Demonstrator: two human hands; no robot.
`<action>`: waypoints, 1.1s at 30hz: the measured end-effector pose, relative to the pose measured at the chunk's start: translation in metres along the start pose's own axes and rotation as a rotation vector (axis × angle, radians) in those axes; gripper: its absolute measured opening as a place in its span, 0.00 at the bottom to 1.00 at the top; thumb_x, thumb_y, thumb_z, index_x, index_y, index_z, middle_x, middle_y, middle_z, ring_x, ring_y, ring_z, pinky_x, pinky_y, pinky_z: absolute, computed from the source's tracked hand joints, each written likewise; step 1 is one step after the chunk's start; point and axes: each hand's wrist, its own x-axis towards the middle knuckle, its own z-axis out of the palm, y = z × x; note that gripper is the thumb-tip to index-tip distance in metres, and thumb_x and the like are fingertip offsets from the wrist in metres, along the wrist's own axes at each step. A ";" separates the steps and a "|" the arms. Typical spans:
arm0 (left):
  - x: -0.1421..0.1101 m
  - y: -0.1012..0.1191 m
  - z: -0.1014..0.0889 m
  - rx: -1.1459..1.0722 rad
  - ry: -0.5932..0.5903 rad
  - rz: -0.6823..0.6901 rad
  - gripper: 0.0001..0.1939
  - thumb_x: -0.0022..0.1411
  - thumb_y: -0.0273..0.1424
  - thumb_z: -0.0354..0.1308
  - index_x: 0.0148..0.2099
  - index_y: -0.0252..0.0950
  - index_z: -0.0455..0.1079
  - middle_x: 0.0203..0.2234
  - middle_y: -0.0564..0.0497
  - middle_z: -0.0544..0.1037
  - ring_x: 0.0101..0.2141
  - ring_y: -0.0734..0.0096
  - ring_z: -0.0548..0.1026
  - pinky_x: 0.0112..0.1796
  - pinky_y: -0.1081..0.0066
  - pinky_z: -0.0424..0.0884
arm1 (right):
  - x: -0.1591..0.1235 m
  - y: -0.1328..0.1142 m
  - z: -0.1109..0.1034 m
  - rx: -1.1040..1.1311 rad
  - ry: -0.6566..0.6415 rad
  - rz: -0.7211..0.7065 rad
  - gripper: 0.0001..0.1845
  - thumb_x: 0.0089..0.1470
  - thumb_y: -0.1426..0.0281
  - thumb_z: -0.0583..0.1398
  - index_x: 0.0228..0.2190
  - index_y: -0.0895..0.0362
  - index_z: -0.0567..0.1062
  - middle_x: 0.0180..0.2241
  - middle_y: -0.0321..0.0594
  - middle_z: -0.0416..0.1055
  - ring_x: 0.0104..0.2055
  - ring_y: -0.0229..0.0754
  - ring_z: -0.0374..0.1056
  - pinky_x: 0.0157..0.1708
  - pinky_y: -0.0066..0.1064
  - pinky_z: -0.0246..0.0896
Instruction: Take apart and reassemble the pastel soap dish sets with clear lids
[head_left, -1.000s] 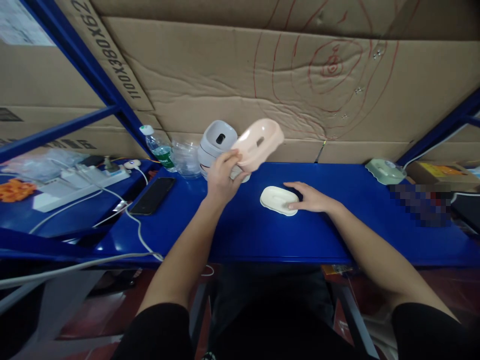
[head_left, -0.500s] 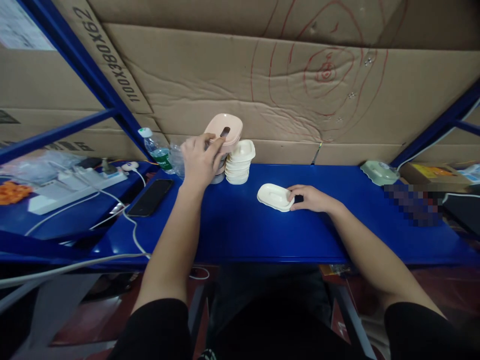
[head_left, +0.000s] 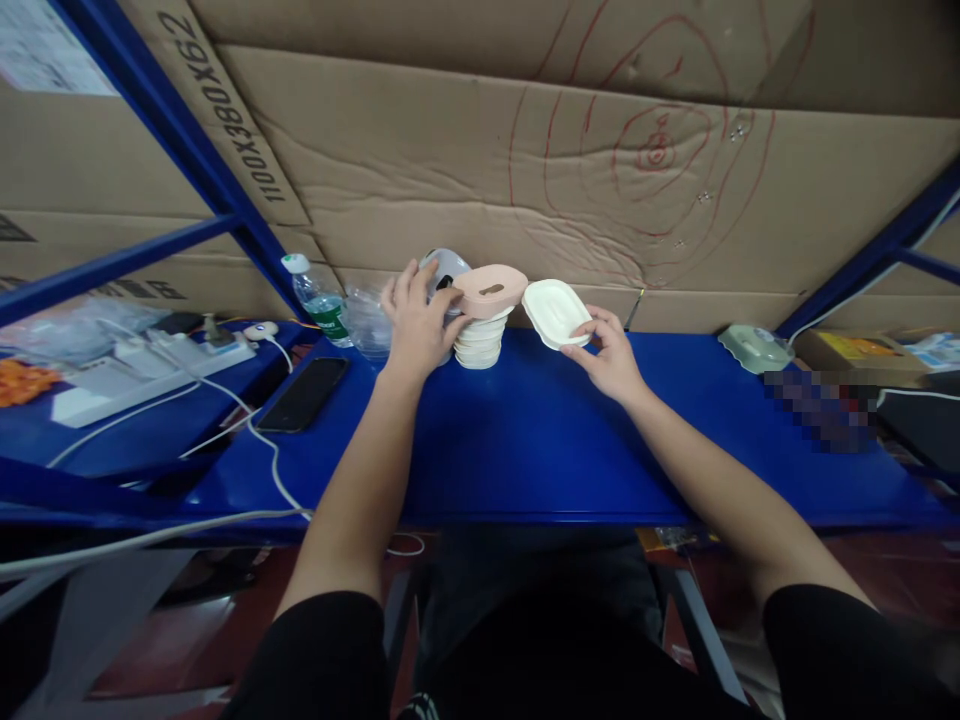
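Observation:
My left hand (head_left: 418,318) is closed on the left end of a pink soap dish (head_left: 504,284) with a slot in its bottom. The pink dish is tilted over a stack of cream soap dishes (head_left: 478,350); whether it touches them I cannot tell. Behind my left fingers stands a grey slotted dish (head_left: 450,262), partly hidden. Between thumb and fingers, my right hand (head_left: 611,355) grips a cream soap dish (head_left: 553,310) by its lower right edge. That dish is raised above the table, its hollow facing me, just right of the pink one.
Left of the stacks are clear plastic cups (head_left: 367,318), a water bottle (head_left: 319,300) and a black phone (head_left: 304,394). A white cable (head_left: 276,460) runs along the left. A green dish (head_left: 756,347) and a cardboard box (head_left: 855,358) sit at the right. Cardboard (head_left: 420,130) walls the back.
The pink dish went left over the grey dishes, then right above the cream stack. My right hand took hold of the cream dish and lifted it off the table toward the stack.

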 end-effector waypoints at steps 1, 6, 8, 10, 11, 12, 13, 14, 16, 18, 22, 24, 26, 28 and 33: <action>0.000 0.001 0.000 -0.002 -0.001 0.005 0.24 0.68 0.54 0.60 0.56 0.45 0.75 0.72 0.42 0.65 0.73 0.36 0.55 0.69 0.34 0.44 | 0.003 -0.001 0.007 0.009 0.010 0.003 0.18 0.55 0.52 0.72 0.39 0.48 0.77 0.61 0.46 0.66 0.67 0.57 0.64 0.61 0.59 0.68; 0.000 0.001 0.001 0.009 0.000 0.003 0.23 0.69 0.51 0.59 0.59 0.47 0.75 0.68 0.42 0.71 0.71 0.38 0.58 0.69 0.34 0.44 | 0.016 -0.006 0.032 0.026 0.009 0.036 0.19 0.55 0.51 0.71 0.40 0.49 0.76 0.62 0.48 0.65 0.67 0.57 0.64 0.60 0.58 0.70; 0.001 0.000 0.002 0.009 0.013 -0.019 0.21 0.70 0.50 0.58 0.59 0.47 0.75 0.67 0.43 0.72 0.71 0.39 0.59 0.69 0.34 0.43 | 0.022 -0.008 0.039 0.037 -0.001 0.030 0.18 0.55 0.52 0.71 0.40 0.50 0.76 0.62 0.49 0.65 0.66 0.56 0.64 0.58 0.56 0.71; 0.002 -0.001 0.003 0.002 0.017 -0.035 0.21 0.71 0.50 0.57 0.58 0.47 0.75 0.67 0.42 0.72 0.71 0.39 0.59 0.69 0.34 0.43 | 0.030 -0.012 0.044 0.028 0.007 0.015 0.17 0.55 0.55 0.71 0.40 0.50 0.76 0.62 0.49 0.65 0.66 0.56 0.64 0.58 0.54 0.71; 0.003 -0.002 0.004 -0.001 0.018 -0.040 0.21 0.71 0.50 0.56 0.58 0.46 0.75 0.68 0.42 0.72 0.71 0.39 0.59 0.69 0.34 0.43 | 0.034 -0.014 0.046 0.012 0.016 0.009 0.17 0.54 0.57 0.71 0.40 0.50 0.76 0.61 0.49 0.65 0.67 0.57 0.64 0.59 0.55 0.70; 0.003 -0.002 0.004 -0.004 0.020 -0.044 0.21 0.71 0.50 0.56 0.58 0.46 0.75 0.68 0.42 0.71 0.72 0.39 0.59 0.69 0.34 0.43 | 0.039 -0.016 0.050 -0.009 0.024 0.006 0.16 0.54 0.58 0.71 0.40 0.50 0.76 0.61 0.49 0.66 0.67 0.57 0.63 0.60 0.55 0.68; 0.003 -0.002 0.005 -0.007 0.027 -0.050 0.22 0.71 0.50 0.56 0.59 0.46 0.75 0.68 0.42 0.70 0.72 0.39 0.59 0.69 0.34 0.44 | 0.045 -0.018 0.054 -0.030 0.030 0.008 0.16 0.53 0.59 0.72 0.39 0.50 0.76 0.60 0.49 0.67 0.68 0.58 0.62 0.62 0.56 0.66; 0.003 -0.003 0.006 -0.011 0.040 -0.059 0.23 0.71 0.51 0.56 0.60 0.46 0.74 0.69 0.41 0.70 0.72 0.39 0.58 0.70 0.35 0.44 | 0.050 -0.020 0.058 -0.050 0.034 0.011 0.15 0.52 0.60 0.72 0.39 0.50 0.76 0.59 0.48 0.67 0.69 0.58 0.61 0.63 0.57 0.65; 0.003 -0.004 0.008 -0.027 0.066 -0.075 0.27 0.70 0.52 0.56 0.63 0.45 0.73 0.70 0.40 0.67 0.72 0.38 0.58 0.70 0.36 0.46 | 0.058 -0.023 0.070 -0.068 0.039 0.016 0.15 0.51 0.62 0.72 0.38 0.50 0.76 0.56 0.48 0.69 0.68 0.57 0.62 0.65 0.58 0.61; 0.001 -0.007 0.010 -0.054 0.080 -0.076 0.32 0.69 0.54 0.57 0.67 0.43 0.70 0.72 0.37 0.64 0.73 0.37 0.57 0.69 0.37 0.50 | 0.064 -0.026 0.084 -0.068 0.051 0.020 0.14 0.51 0.64 0.72 0.37 0.50 0.75 0.55 0.47 0.69 0.67 0.56 0.63 0.67 0.57 0.59; -0.002 -0.013 0.012 -0.092 0.077 -0.037 0.42 0.67 0.59 0.57 0.73 0.39 0.63 0.73 0.33 0.61 0.73 0.36 0.56 0.68 0.39 0.55 | 0.070 -0.030 0.112 -0.070 0.082 0.037 0.14 0.53 0.66 0.71 0.40 0.52 0.75 0.56 0.51 0.68 0.67 0.55 0.64 0.68 0.54 0.58; -0.003 -0.015 0.012 -0.089 0.073 -0.023 0.44 0.67 0.60 0.56 0.74 0.38 0.61 0.73 0.32 0.60 0.73 0.35 0.56 0.69 0.39 0.55 | 0.071 -0.030 0.122 -0.081 0.096 0.057 0.19 0.53 0.65 0.71 0.45 0.53 0.75 0.61 0.54 0.64 0.70 0.56 0.61 0.70 0.53 0.56; -0.004 -0.015 0.012 -0.081 0.072 -0.022 0.46 0.67 0.60 0.55 0.75 0.37 0.59 0.74 0.31 0.59 0.73 0.36 0.55 0.69 0.39 0.54 | 0.073 -0.028 0.128 -0.096 0.093 0.081 0.24 0.53 0.64 0.71 0.49 0.53 0.73 0.66 0.56 0.59 0.73 0.58 0.56 0.72 0.54 0.53; -0.006 -0.014 0.012 -0.074 0.075 -0.031 0.46 0.68 0.60 0.55 0.76 0.37 0.59 0.75 0.31 0.57 0.74 0.36 0.54 0.69 0.39 0.54 | 0.074 -0.026 0.131 -0.102 0.073 0.091 0.29 0.53 0.61 0.72 0.53 0.53 0.71 0.69 0.57 0.55 0.76 0.60 0.51 0.74 0.56 0.49; -0.008 -0.012 0.011 -0.081 0.074 -0.055 0.46 0.67 0.60 0.56 0.76 0.37 0.59 0.75 0.31 0.56 0.74 0.36 0.54 0.69 0.40 0.54 | 0.071 -0.016 0.130 -0.059 0.028 0.062 0.42 0.51 0.53 0.72 0.62 0.51 0.65 0.75 0.56 0.46 0.79 0.62 0.43 0.76 0.62 0.42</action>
